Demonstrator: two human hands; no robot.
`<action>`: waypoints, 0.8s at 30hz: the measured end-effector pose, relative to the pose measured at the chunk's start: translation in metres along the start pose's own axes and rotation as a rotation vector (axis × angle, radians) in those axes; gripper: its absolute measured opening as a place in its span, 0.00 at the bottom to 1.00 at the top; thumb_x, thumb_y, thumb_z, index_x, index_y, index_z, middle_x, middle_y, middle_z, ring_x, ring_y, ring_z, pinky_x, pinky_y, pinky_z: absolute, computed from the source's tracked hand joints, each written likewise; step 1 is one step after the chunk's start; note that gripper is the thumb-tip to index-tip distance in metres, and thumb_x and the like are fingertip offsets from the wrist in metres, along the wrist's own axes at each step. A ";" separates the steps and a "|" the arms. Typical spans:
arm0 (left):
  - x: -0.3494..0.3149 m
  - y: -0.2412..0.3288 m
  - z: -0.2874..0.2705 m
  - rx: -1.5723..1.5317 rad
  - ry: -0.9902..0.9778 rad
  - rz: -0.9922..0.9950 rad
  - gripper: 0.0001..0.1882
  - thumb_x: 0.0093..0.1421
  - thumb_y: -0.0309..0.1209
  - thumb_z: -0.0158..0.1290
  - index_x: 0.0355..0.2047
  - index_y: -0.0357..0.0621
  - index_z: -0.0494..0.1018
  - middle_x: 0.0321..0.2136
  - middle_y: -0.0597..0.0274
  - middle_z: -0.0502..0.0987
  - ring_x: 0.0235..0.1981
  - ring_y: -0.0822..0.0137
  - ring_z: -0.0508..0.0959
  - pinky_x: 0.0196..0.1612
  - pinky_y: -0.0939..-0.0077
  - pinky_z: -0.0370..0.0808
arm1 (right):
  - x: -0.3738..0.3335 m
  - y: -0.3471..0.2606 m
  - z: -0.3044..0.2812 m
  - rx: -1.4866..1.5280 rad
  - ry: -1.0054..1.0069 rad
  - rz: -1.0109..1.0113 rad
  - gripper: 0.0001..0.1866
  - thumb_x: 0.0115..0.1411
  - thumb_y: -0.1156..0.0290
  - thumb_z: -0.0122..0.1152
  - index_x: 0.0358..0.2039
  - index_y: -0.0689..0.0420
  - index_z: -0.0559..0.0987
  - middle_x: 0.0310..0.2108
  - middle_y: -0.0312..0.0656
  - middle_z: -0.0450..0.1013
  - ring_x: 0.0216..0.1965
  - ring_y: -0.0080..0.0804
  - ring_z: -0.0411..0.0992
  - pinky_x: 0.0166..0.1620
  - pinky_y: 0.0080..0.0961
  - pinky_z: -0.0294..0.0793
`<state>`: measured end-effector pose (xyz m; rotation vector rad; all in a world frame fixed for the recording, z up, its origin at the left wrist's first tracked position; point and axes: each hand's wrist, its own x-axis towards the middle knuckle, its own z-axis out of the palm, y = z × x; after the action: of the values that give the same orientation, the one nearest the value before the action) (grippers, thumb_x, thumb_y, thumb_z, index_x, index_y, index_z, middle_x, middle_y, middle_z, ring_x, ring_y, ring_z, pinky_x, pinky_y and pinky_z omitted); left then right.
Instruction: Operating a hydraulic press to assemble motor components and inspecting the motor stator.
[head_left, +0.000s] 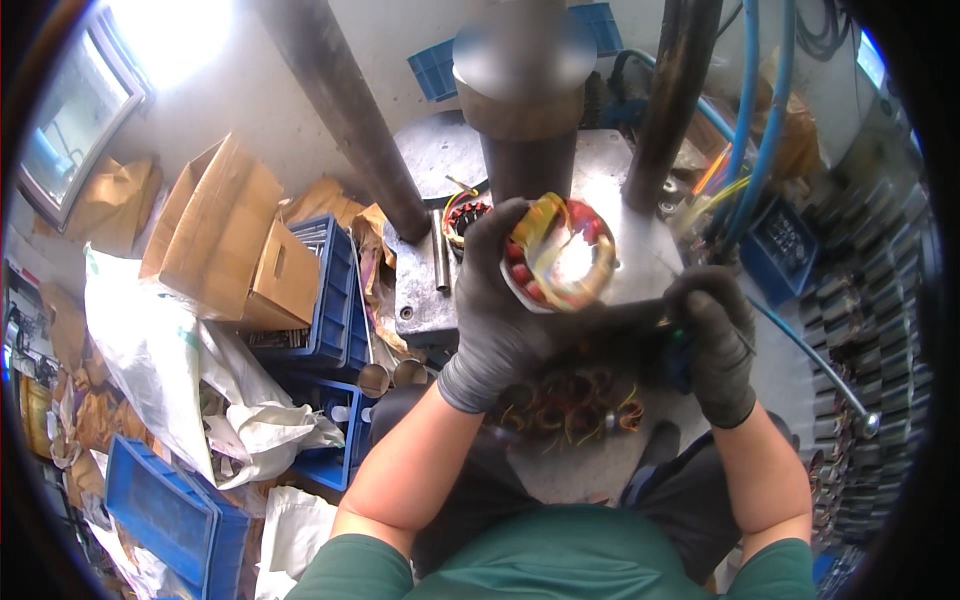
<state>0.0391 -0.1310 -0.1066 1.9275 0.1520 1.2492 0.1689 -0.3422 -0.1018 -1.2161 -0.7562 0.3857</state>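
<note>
My left hand (497, 325), in a dark grey glove, grips a ring-shaped motor stator (519, 272) with red windings and yellow wires. It is held tilted above the metal press bed (428, 300), and its bright centre is washed out. My right hand (715, 345), gloved too, is closed to the right of the stator and apart from it; what it holds, if anything, I cannot make out. Behind my left hand, a second stator (466, 217) with dark and red windings rests on the bed. A short metal rod (440, 252) lies beside it.
A thick press ram (527, 150) comes down between two steel columns (350, 110). Several stators (570, 405) sit low between my knees. Blue crates (165, 510) and cardboard boxes (215, 230) crowd the left. Stacked metal parts (860, 400) and blue hoses (750, 130) are on the right.
</note>
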 end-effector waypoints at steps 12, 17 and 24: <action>-0.002 0.003 0.009 0.173 -0.034 0.355 0.53 0.39 0.31 0.82 0.64 0.43 0.63 0.60 0.47 0.70 0.60 0.54 0.75 0.61 0.61 0.77 | -0.001 -0.004 0.013 0.061 0.070 0.151 0.15 0.71 0.70 0.62 0.55 0.60 0.77 0.41 0.39 0.80 0.40 0.22 0.77 0.44 0.24 0.78; -0.009 0.009 0.011 0.206 -0.096 0.328 0.54 0.38 0.33 0.82 0.65 0.43 0.64 0.60 0.48 0.68 0.59 0.54 0.75 0.60 0.61 0.78 | -0.001 -0.013 0.029 -0.739 -0.051 -0.512 0.13 0.65 0.74 0.69 0.48 0.59 0.76 0.44 0.43 0.79 0.41 0.24 0.79 0.44 0.28 0.81; -0.015 0.006 0.020 0.209 0.011 0.317 0.54 0.39 0.33 0.81 0.65 0.43 0.64 0.60 0.49 0.67 0.58 0.54 0.74 0.61 0.60 0.76 | 0.001 -0.021 0.038 -0.706 -0.115 -0.756 0.18 0.55 0.80 0.75 0.43 0.58 0.76 0.41 0.46 0.78 0.36 0.34 0.80 0.35 0.28 0.80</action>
<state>0.0456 -0.1535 -0.1163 2.1866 -0.0207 1.4994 0.1405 -0.3219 -0.0761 -1.4410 -1.4492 -0.4833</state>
